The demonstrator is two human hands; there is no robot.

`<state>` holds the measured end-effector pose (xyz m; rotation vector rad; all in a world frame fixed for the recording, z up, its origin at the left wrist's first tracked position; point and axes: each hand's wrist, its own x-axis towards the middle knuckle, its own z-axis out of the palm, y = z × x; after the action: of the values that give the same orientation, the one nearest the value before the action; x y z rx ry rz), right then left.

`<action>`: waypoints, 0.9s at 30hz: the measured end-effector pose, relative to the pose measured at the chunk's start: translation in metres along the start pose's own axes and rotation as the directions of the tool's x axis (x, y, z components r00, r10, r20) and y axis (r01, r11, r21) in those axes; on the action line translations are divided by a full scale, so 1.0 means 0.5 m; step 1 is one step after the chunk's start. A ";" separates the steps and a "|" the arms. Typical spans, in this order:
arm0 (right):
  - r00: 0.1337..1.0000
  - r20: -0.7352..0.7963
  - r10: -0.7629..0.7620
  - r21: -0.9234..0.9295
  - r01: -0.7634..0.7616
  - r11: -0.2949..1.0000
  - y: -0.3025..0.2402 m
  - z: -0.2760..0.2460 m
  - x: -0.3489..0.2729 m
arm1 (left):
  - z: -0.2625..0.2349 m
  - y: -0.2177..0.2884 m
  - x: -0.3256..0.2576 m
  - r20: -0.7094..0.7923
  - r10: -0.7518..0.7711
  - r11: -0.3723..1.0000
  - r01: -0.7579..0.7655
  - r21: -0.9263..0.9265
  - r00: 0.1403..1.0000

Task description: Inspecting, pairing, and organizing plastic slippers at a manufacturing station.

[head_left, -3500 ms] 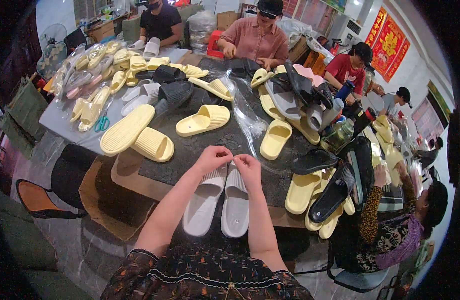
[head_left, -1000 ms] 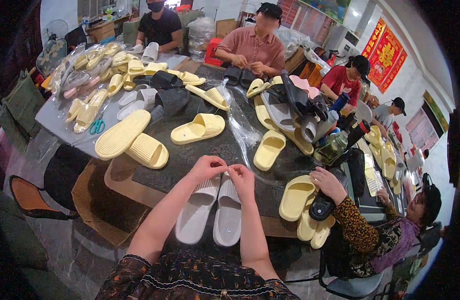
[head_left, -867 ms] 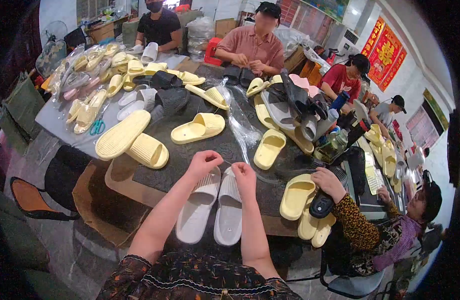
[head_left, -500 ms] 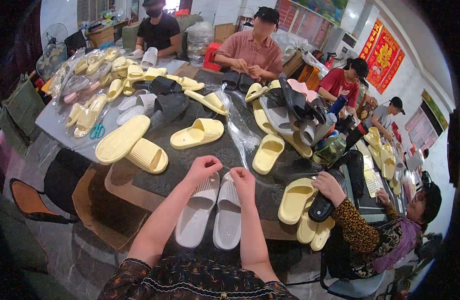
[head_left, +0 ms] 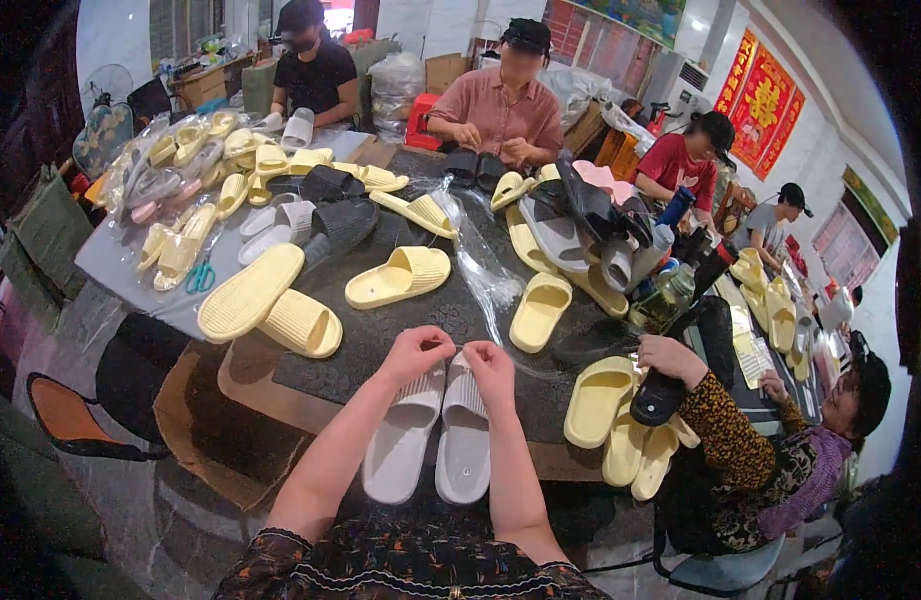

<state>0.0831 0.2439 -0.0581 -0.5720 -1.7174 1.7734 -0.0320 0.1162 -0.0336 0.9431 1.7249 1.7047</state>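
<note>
A pair of light grey ribbed slippers lies side by side in front of me, the left slipper (head_left: 392,462) and the right slipper (head_left: 462,470) with their open heels toward me. Over the ribbed strap of the left one, my left hand (head_left: 417,354) is closed in a pinch. Above the other strap, my right hand (head_left: 490,372) pinches too, its fingertips almost meeting those of the left. Whatever sits between the fingertips is too small to make out. Beyond my hands, a bundle of thin clear plastic strands (head_left: 492,285) trails across the dark tabletop (head_left: 310,375).
Yellow slippers lie around, one (head_left: 398,278) ahead and another (head_left: 540,313) to the right. Bagged slippers (head_left: 185,240) and teal scissors (head_left: 200,278) are at left. At right, a co-worker's hand (head_left: 672,360) holds a black slipper (head_left: 658,398). More co-workers sit across the table.
My hands have come closer together over the straps. The co-worker at right has shifted the black slipper slightly, and the co-worker opposite has spread their hands apart. The whole view has shifted slightly.
</note>
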 end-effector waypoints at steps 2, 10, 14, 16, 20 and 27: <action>0.999 -0.044 -0.028 0.028 0.029 0.999 0.005 -0.008 0.001 | -0.002 -0.002 0.002 -0.047 0.042 0.999 -0.042 -0.015 0.998; 1.000 0.007 0.011 -0.079 -0.011 0.997 -0.002 -0.004 0.001 | -0.005 -0.008 0.007 0.026 -0.019 1.000 0.020 -0.005 0.999; 1.000 0.017 -0.026 -0.032 0.026 0.999 -0.011 0.007 -0.003 | -0.020 -0.022 0.004 -0.091 -0.016 0.995 0.007 -0.099 0.996; 0.993 0.112 0.035 -0.065 -0.028 0.997 -0.013 0.000 -0.005 | -0.005 -0.005 0.006 0.027 -0.017 0.998 0.019 -0.057 0.999; 0.998 -0.059 -0.037 0.024 0.039 0.999 0.007 -0.006 0.005 | -0.003 0.001 0.004 -0.089 -0.050 0.996 0.042 -0.082 0.995; 0.999 0.043 -0.008 -0.134 0.014 0.991 -0.005 0.003 0.002 | -0.008 -0.008 0.008 0.043 -0.038 0.999 0.039 -0.011 0.998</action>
<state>0.0816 0.2434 -0.0555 -0.5842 -1.8760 1.6828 -0.0378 0.1169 -0.0368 0.9291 1.6928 1.6564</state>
